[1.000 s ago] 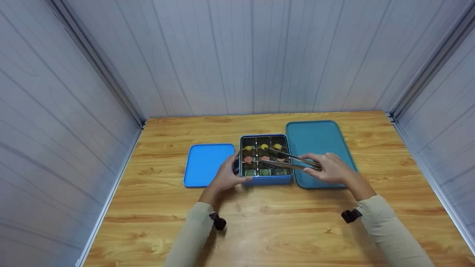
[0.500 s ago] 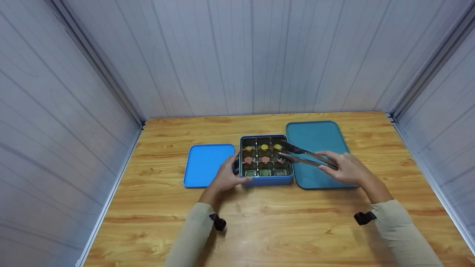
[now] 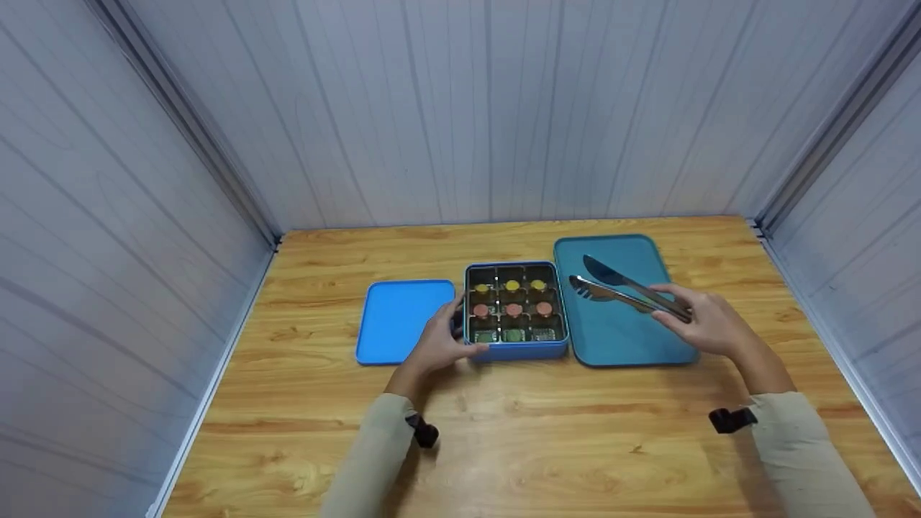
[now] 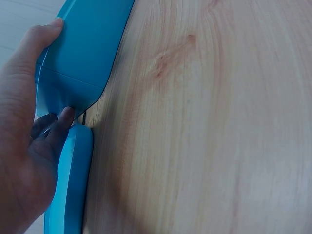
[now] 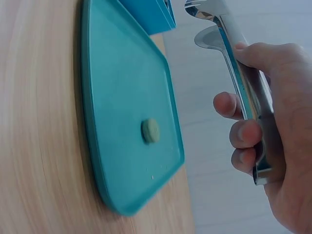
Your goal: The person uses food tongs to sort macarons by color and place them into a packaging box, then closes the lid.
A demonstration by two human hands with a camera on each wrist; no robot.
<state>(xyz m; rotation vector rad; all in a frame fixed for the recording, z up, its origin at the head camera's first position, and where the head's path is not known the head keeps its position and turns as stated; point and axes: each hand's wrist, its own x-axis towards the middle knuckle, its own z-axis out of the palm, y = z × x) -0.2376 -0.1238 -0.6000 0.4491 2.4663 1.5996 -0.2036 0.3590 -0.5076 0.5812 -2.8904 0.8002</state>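
Note:
My left hand (image 3: pixel 439 342) grips the near left corner of a blue box (image 3: pixel 522 351), thumb on its front wall and fingers at its left side. Inside, a clear divided liner has yellow round pieces (image 3: pixel 512 285) in the back row and pink ones (image 3: pixel 514 310) in the middle. Green pieces (image 3: pixel 514 335) sit in two front compartments; the front right one shows only liner. My right hand (image 3: pixel 712 320) holds metal serving tongs (image 3: pixel 608 273), arms spread, above the teal tray (image 3: pixel 611 342). One tip is fork-like, the other spoon-like. Nothing is between them. A pale green round piece (image 5: pixel 151 130) lies on the tray.
A bright blue lid (image 3: pixel 403 320) lies flat on the wooden table (image 3: pixel 518 439) left of the box. Small crumbs (image 5: pixel 152 177) dot the tray, which stands close beside the box's right side. Pale panel walls (image 3: pixel 446 108) enclose the table at the back and both sides.
My right hand has carried the tongs rightward from over the box to above the tray. The right-hand pink piece, earlier behind the tongs, now shows fully. My left hand stays on the box.

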